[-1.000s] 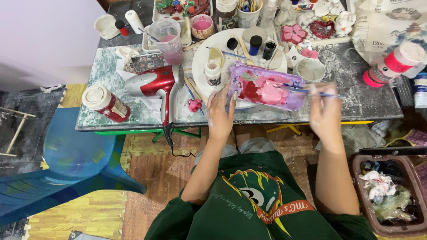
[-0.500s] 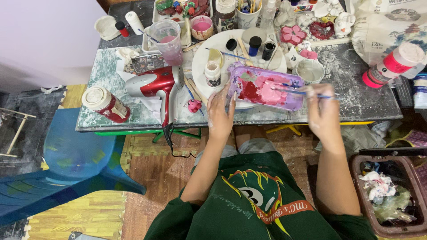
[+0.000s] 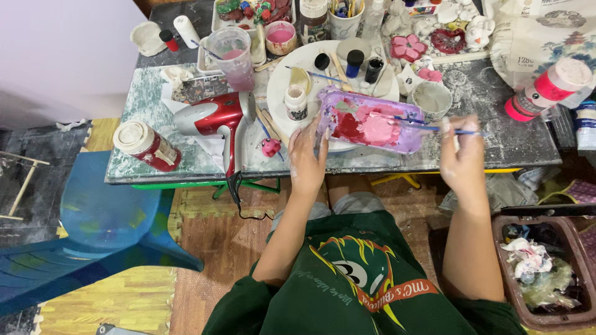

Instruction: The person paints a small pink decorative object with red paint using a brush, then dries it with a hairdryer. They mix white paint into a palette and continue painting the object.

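My left hand (image 3: 308,156) grips the near left edge of a purple paint tray (image 3: 410,139) smeared with red and pink paint, held over the table's front edge. My right hand (image 3: 464,153) holds a thin blue-handled paintbrush (image 3: 434,128) whose tip reaches into the pink paint on the tray. A round white plate (image 3: 279,93) with small paint bottles lies just behind the tray. A small pink figure (image 3: 270,147) rests on the table left of my left hand.
A red hair dryer (image 3: 214,118) and a red-labelled jar (image 3: 148,146) lie at the table's left. A plastic cup of pinkish water (image 3: 231,57), pots, brushes and plaster figures crowd the back. A pink paint bottle (image 3: 545,90) lies right. A blue chair (image 3: 93,229) stands left, a waste bin (image 3: 546,273) right.
The brush tip has shifted slightly over the pink paint on the tray; both hands stay in much the same place.
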